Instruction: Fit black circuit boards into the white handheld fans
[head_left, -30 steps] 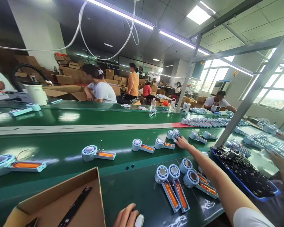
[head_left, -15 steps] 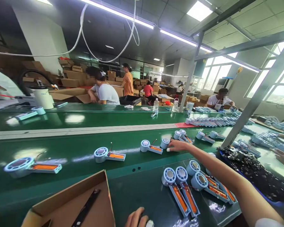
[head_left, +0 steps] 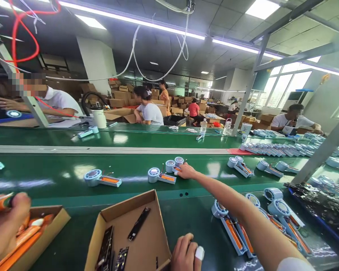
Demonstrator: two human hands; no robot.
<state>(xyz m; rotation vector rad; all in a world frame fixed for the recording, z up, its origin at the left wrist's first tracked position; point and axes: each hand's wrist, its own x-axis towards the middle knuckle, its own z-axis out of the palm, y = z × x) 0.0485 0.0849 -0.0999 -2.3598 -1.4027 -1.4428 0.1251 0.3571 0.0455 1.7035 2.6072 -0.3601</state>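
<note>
My right hand (head_left: 185, 171) reaches across the green belt, fingers closed on the handle of a light-blue handheld fan body (head_left: 179, 161) with an orange cell. A second fan body (head_left: 170, 165) sits right against it. Just left lies another fan body (head_left: 162, 175), its wire sticking up. My left hand (head_left: 186, 253), one fingertip wrapped in white, rests beside the right wall of a cardboard box (head_left: 164, 226); its fingers are bent and apart, nothing visible in them. Black circuit boards (head_left: 139, 223) lie in that box. Under my right forearm, several fan bodies (head_left: 234, 233) are grouped, partly hidden.
A co-worker's blurred hand (head_left: 8, 229) holds an orange item over a box of orange cells (head_left: 53, 229) at left. Another fan body (head_left: 101, 178) lies on the belt. A blue tray of black parts (head_left: 322, 210) and a metal post (head_left: 313, 162) stand at right.
The view has turned left, bringing a co-worker's hand and the orange-cell box into sight. My right hand has moved left along the belt, and two fan bodies now lie closer together there.
</note>
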